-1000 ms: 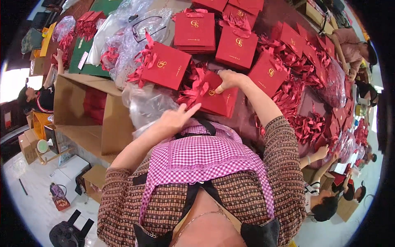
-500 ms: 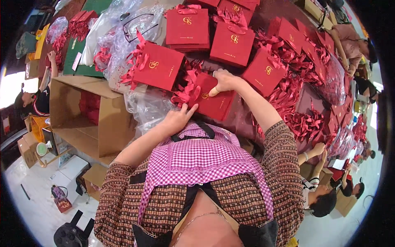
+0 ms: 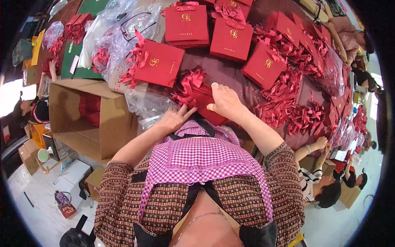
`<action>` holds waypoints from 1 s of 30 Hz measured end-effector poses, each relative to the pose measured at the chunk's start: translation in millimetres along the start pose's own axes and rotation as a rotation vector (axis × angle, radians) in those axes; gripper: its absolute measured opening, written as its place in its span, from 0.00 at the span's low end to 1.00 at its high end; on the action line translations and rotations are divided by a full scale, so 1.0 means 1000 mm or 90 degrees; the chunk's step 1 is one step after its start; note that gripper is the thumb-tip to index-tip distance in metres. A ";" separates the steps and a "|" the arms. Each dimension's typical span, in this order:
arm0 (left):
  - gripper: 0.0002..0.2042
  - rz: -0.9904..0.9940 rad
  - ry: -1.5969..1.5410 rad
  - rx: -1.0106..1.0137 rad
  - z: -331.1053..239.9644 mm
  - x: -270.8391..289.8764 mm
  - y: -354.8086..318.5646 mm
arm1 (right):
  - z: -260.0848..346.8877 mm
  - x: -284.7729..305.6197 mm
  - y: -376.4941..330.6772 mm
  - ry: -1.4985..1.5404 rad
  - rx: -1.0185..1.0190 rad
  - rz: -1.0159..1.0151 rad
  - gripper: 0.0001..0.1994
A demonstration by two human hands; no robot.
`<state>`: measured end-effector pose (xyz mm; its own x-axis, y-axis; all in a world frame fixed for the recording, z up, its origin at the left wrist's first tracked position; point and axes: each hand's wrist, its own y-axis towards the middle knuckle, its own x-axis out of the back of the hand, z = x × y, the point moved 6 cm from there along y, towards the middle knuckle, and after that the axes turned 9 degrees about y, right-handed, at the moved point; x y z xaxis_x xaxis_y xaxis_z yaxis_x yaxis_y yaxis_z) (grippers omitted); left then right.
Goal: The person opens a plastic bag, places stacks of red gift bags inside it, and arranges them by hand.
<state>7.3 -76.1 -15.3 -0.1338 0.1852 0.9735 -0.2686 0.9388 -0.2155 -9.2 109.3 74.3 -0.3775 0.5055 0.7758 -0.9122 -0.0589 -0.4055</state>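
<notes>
The red bags [image 3: 206, 112] lie on the tabletop [image 3: 224, 75], between the two hands. The right hand [image 3: 212, 96] is wide, thumb and forefinger spread against their right side; whether it grips them I cannot tell. The left hand [image 3: 175, 119] has its fingers stretched to their left edge, under the ribbons [image 3: 188, 90], and its grip is likewise unclear. Clear plastic [image 3: 146, 103] lies just beyond the left hand, and an open carton [image 3: 111, 127] stands to its left. More red stacks [image 3: 231, 39] lie beyond both hands, glasses [image 3: 128, 33] well beyond the left hand
</notes>
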 end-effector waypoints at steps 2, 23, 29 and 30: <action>0.29 0.005 0.003 -0.008 0.000 0.003 0.000 | 0.000 -0.004 -0.007 -0.002 0.005 -0.030 0.28; 0.16 0.082 -0.282 0.265 0.054 0.040 -0.071 | -0.048 -0.013 -0.087 -0.164 -0.110 -0.322 0.19; 0.15 0.140 -0.207 0.274 0.058 0.066 -0.066 | -0.061 -0.009 -0.094 -0.091 -0.123 -0.345 0.29; 0.14 0.073 -0.213 0.231 0.057 0.075 -0.063 | -0.067 -0.008 -0.098 -0.072 -0.114 -0.348 0.28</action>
<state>-40.2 -137.4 67.4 -0.4639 0.1232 0.8773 -0.5406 0.7452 -0.3905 93.5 168.6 75.7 0.1164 0.3265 0.9380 -0.9419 0.3359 0.0000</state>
